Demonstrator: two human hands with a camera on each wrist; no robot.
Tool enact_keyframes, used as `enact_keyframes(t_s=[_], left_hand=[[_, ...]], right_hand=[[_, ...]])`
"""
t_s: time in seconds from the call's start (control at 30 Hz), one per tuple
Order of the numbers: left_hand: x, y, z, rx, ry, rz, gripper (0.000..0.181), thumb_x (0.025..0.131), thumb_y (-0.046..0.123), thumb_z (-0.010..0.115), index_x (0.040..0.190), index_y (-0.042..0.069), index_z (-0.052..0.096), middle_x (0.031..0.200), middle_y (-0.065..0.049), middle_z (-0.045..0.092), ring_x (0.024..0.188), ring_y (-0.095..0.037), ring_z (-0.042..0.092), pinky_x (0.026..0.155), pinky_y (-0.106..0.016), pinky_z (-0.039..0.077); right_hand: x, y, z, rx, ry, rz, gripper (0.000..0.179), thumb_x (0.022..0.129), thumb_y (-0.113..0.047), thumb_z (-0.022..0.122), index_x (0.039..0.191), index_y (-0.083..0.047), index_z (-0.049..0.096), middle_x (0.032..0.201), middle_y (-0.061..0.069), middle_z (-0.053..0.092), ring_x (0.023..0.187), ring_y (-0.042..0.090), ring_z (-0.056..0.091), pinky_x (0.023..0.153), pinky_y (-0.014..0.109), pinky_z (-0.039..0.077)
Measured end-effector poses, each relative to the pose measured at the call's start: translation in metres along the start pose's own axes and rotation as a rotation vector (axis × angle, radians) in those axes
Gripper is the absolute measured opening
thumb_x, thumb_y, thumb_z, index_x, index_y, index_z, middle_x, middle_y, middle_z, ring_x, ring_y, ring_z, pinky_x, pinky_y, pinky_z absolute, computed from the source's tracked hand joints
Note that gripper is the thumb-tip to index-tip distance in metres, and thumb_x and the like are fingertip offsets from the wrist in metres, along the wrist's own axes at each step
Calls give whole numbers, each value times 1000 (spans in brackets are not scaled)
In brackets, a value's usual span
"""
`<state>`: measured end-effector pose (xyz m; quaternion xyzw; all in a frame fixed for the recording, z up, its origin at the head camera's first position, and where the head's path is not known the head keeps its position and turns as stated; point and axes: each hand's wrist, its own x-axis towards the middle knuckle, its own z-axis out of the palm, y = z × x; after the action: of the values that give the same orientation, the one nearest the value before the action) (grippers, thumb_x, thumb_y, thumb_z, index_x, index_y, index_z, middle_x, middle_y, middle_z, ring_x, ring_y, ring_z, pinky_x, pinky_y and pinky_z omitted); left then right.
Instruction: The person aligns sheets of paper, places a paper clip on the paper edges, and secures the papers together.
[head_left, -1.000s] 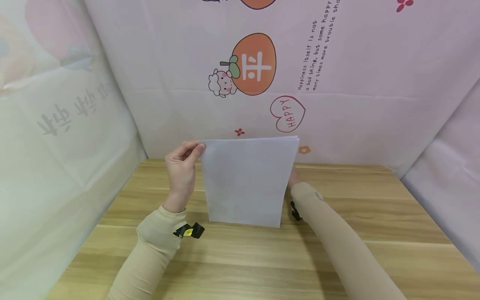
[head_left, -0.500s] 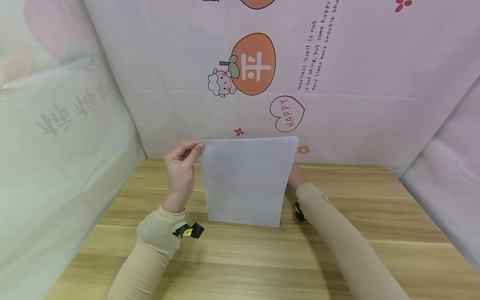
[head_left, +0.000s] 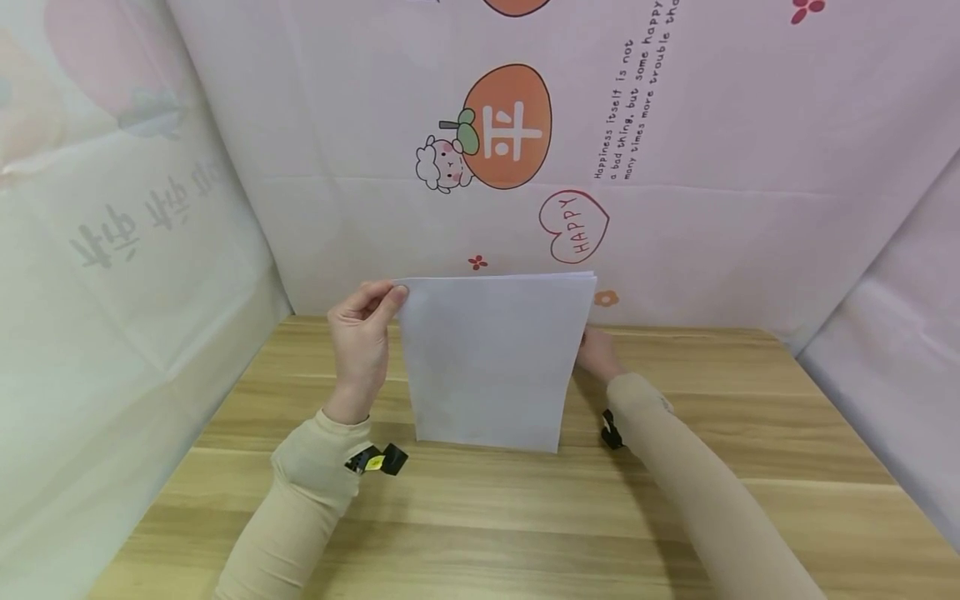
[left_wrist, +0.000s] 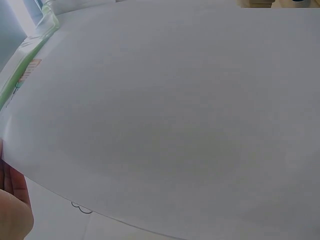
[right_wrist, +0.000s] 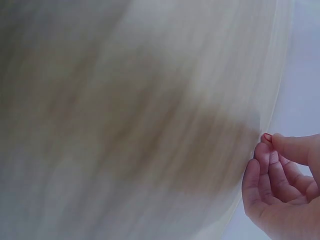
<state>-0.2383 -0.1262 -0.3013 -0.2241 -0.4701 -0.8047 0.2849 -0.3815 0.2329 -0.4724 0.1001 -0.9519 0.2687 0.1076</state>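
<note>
Several sheets of white paper (head_left: pixel 487 362) stand upright on the table, their top right corners slightly apart. My left hand (head_left: pixel 362 342) pinches their top left corner between thumb and fingers. In the left wrist view the white paper (left_wrist: pixel 165 115) fills most of the picture. My right hand (head_left: pixel 598 353) is at the right edge of the sheets, its fingertips partly hidden behind them in the head view. The right wrist view shows that hand (right_wrist: pixel 285 182) pinching a small red paper clip (right_wrist: pixel 268 136) between thumb and forefinger, with the other fingers curled.
The wood-grain table (head_left: pixel 480 533) runs back to a pale printed cloth (head_left: pixel 720 250) hanging behind it. More cloth hangs on the left and right sides. A black wrist camera (head_left: pixel 381 460) sits on the left sleeve and another camera (head_left: pixel 611 430) on the right.
My right hand has drawn back to the right, so more of it shows beside the paper. The left hand keeps its pinch on the corner, and the sheets have barely moved.
</note>
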Motion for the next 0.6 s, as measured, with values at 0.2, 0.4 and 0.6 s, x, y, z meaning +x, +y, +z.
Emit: enact_keyframes(t_s=[0.2,0.4,0.6], left_hand=[[1,-1,2,-13,0,7,28,79,-14,67,79,13,76,74,3,68,70,-7,59,64,-15,49],[0,-1,3,27,21,18,23,77,-6,73,77,16,76,73,6,70,68,-5,61,76,-18,47],[0,-2,3,8,17,14,24,77,-10,71,78,14,76,73,5,70,68,-5,60,75,-17,46]], right_hand=[[-23,-28,-24,37,-60,105,22,88,-2,48,102,9,60,100,27,65,95,40,61,82,46,51],[-23,-20,-24,79,-50,127,16,86,0,49,96,4,61,99,24,65,90,34,62,79,42,52],[-31,-30,-35,177,-58,138,10,88,-6,59,94,1,61,93,20,66,74,24,64,70,34,53]])
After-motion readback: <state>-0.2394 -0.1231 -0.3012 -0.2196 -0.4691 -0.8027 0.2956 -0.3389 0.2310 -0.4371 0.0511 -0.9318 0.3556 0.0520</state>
